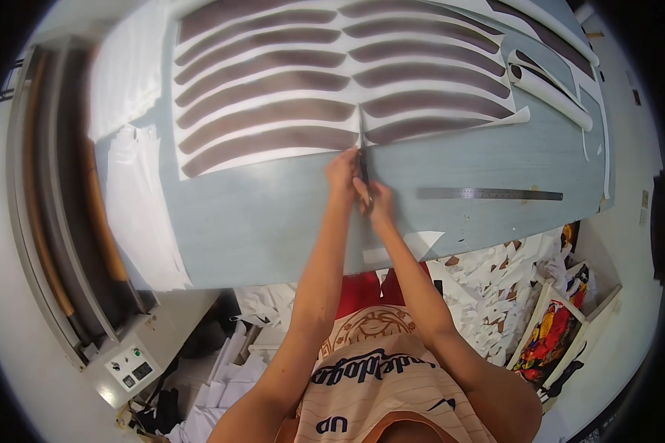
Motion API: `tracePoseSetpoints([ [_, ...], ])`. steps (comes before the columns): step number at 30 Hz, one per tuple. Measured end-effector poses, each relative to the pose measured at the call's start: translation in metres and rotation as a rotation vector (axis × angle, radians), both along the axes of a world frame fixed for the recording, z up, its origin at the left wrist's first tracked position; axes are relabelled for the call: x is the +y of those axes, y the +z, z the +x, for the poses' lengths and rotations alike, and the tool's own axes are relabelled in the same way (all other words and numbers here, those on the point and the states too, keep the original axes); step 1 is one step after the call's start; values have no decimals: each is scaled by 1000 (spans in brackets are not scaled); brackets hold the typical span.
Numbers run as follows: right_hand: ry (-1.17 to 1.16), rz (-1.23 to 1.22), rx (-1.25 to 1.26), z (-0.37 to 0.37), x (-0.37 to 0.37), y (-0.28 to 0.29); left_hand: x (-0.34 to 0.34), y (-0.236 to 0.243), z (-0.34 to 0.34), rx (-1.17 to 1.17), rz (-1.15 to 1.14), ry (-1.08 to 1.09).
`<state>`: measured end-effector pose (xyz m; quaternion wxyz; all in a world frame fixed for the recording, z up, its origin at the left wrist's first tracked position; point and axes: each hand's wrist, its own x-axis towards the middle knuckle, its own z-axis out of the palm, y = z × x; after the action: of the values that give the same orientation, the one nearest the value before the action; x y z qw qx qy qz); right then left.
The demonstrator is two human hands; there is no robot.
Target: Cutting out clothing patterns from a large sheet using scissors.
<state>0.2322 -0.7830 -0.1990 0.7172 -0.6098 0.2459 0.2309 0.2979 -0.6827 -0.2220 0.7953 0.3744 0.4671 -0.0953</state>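
A large white sheet (273, 86) printed with two columns of curved dark brown strips lies on the blue-grey table. Scissors (362, 164) in my right hand (380, 204) point away from me, their blades at the sheet's near edge, in the white gap between the two columns. A slit seems to run up from the blades. Just left of the blades, my left hand (340, 171) is closed at the sheet's near edge, its fingertips pinching the paper. Both hands are close together, and the fingers partly hide the scissors' handles.
A steel ruler (490, 193) lies to the right on the table (273, 221). Rolled printed sheets (550, 96) rest at the far right, stacked white sheets (137, 207) at the left. A long roller machine (66, 184) stands left; white scraps (488, 288) are heaped below the near edge.
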Motion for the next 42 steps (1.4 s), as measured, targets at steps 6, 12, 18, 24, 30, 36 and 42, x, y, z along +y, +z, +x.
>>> tracePoseSetpoints([
  [6, 35, -34, 34, 5, -5, -2, 3, 1, -1, 4, -47, 1],
  [12, 3, 2, -30, 24, -8, 2, 6, -3, -4, -43, -63, -13],
  [18, 25, 20, 6, 52, -9, 4, 10, -6, -5, -42, -92, -32],
  [24, -69, 123, -40, 68, -2, 9, 9, -5, -5, -52, -88, -41],
  [30, 7, 41, 9, 91, -7, 6, 10, 4, -5, -60, -121, -42],
  [36, 55, 34, 10, 108, -13, -2, 10, 7, -4, -28, -92, -68],
  [42, 34, 38, -34, 111, -5, -2, 10, 5, -4, -50, -95, -62],
])
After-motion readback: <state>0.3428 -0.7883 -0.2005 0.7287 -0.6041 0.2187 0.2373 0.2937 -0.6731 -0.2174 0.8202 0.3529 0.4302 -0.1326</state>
